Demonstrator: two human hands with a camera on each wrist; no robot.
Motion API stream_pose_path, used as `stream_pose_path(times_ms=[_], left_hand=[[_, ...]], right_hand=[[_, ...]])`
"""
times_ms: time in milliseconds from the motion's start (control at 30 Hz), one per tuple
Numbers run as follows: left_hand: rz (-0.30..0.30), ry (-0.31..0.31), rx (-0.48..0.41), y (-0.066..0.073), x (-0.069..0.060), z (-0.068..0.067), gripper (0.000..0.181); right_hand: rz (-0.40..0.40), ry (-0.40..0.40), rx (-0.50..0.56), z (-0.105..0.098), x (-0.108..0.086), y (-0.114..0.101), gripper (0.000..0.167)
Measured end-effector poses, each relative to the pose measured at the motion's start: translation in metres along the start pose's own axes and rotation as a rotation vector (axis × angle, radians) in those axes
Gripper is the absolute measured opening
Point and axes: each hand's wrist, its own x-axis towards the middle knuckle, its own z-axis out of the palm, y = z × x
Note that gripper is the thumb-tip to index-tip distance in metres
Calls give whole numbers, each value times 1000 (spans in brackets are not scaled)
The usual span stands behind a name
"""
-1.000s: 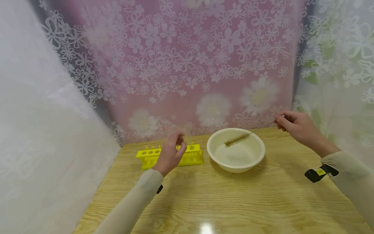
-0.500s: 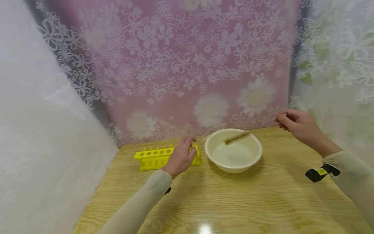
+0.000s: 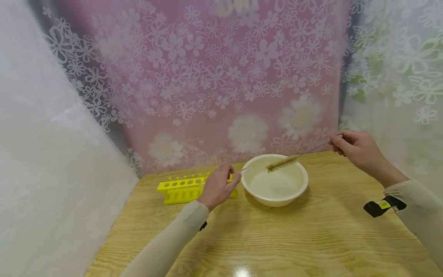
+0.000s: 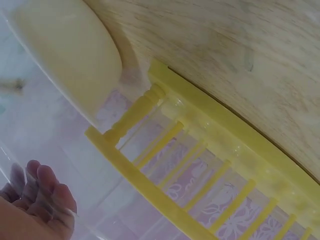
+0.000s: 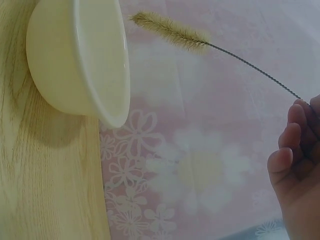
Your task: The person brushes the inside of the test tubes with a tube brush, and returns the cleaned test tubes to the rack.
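My left hand pinches a clear glass test tube, which slants so that its visible end points at the left rim of the cream bowl. Much of the tube is hard to see because it is transparent. Just behind and left of that hand stands a yellow test tube rack, partly covered by it. My right hand pinches the thin twisted wire handle of a test tube brush. The tan bristles hang above the bowl, apart from the tube. In the right wrist view the brush is clearly outlined.
Faint clear tubes appear to stand in the rack. A wood-grain table carries rack and bowl. Flowered curtains close off the back, with pale sheeting on the left and more flowered sheeting on the right.
My left hand has moved right from above the rack toward the bowl, and the test tube has tipped from upright to slanting. The right hand and brush stay nearly still.
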Motion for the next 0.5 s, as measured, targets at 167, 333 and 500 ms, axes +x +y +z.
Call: stream_pose_path(times_ms=[167,333,500], left_hand=[[-28,-20,1,3,2,-1,44],[-26,-15,22,6,5,0,41],[-24,-13,44,6,7,5,38]], right_hand=[[27,6,19,-4,2,-2,26],[47,4,63,-6,3,-5,30],[37,4,122,-4,1,-4,30]])
